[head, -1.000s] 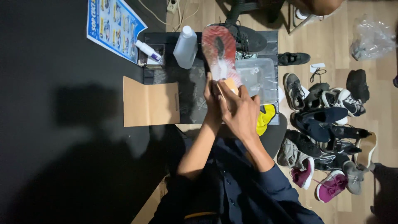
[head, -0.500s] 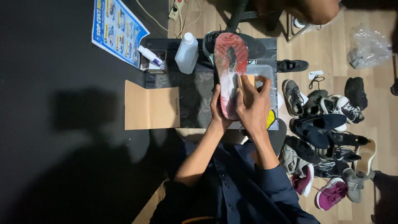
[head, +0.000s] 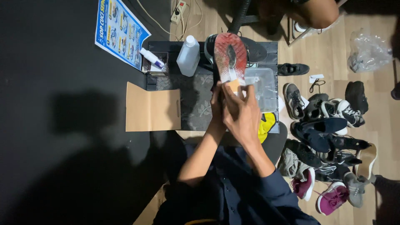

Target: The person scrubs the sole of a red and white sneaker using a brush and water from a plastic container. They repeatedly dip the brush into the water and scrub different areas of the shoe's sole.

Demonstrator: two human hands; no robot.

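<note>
A shoe with a red and white sole is held up, sole facing me, over a grey patterned mat. My left hand grips the shoe's heel end from the left. My right hand lies over the heel end and presses a small tan object, perhaps a brush or sponge, against the sole. Both forearms rise from my dark blue sleeves at the bottom.
A white bottle, a small tube in a box, a clear plastic tub, a cardboard sheet, a yellow cloth. A blue poster at left. Several shoes piled at right. Another person's legs at top.
The shoe has been lifted and turned so that its red sole points up and away. My right hand shifted along the heel end with the tan object.
</note>
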